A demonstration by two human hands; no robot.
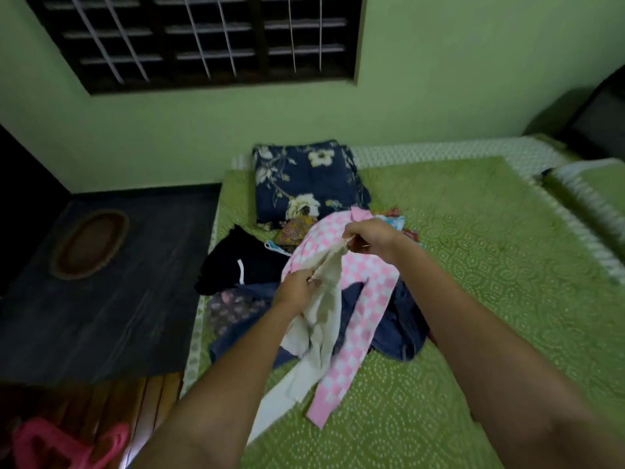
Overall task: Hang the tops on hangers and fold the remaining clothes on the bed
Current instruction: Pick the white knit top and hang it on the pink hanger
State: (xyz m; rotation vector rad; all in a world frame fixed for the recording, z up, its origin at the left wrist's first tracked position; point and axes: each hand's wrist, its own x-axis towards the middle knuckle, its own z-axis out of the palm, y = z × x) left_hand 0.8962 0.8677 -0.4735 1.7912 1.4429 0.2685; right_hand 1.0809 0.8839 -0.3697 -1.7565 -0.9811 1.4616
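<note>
A cream-white garment (pixel 321 319) is lifted above a pile of clothes on the green bed (pixel 473 265). My left hand (pixel 296 289) pinches its upper edge, and my right hand (pixel 368 236) grips its top end higher up. A pink-and-white checked garment (pixel 365 299) drapes beside and under it, one long strip trailing toward me. Beneath lie dark blue denim pieces (pixel 399 330), a black garment with a white stripe (pixel 236 262), and a grey floral piece (pixel 230 309). No hanger can be seen on the bed.
A folded navy floral blanket (pixel 304 184) sits at the bed's far side by the green wall. Small colourful cloths (pixel 294 231) lie near it. Left of the bed is dark floor with an oval mat (pixel 89 243). Pink plastic items (pixel 67 445) sit at bottom left.
</note>
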